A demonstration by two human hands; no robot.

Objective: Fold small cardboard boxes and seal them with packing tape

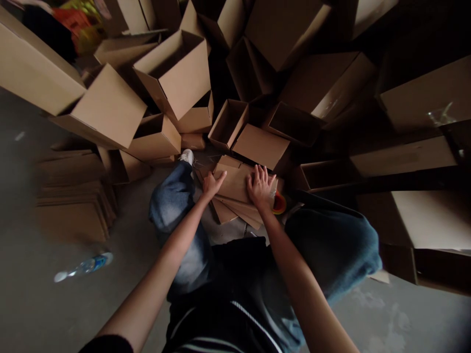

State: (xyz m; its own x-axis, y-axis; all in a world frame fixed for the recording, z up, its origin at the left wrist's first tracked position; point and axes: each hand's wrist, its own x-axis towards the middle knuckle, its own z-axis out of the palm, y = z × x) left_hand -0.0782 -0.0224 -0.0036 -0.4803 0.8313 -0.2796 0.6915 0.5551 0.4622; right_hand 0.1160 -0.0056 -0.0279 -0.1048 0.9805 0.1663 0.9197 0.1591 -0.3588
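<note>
Main risk: a slide of the flat carton (235, 184) off the loose flat sheets (230, 212) beneath it, from uneven pressure between the two palms or a shove toward the knees. Next, a knock against the tape roll (278, 203) just past the right fingers (262, 171), and with it a possible roll-away across the concrete floor (44, 304). Further danger in the tall pile of built boxes (172, 73) beyond the fingertips: a reach too far forward, then a collapse onto the work. Also a possible loss of balance in the low crouch, with the jeans-clad knees (172, 206) wide on either side of the cardboard.

Left hand (213, 185): fingers close together, flat on the carton's near corner, no clamp. Right hand (260, 186): fingers spread well apart, pressed flat on the carton's top face, no grip either. Carton between both hands, on top of the sheets, between the knees. Just beyond the left fingers, a white shoe (187, 157). Well left of those fingers, a stack of flattened cardboard (73, 206) on the floor, and further out, a plastic water bottle (88, 264) on its side.
</note>
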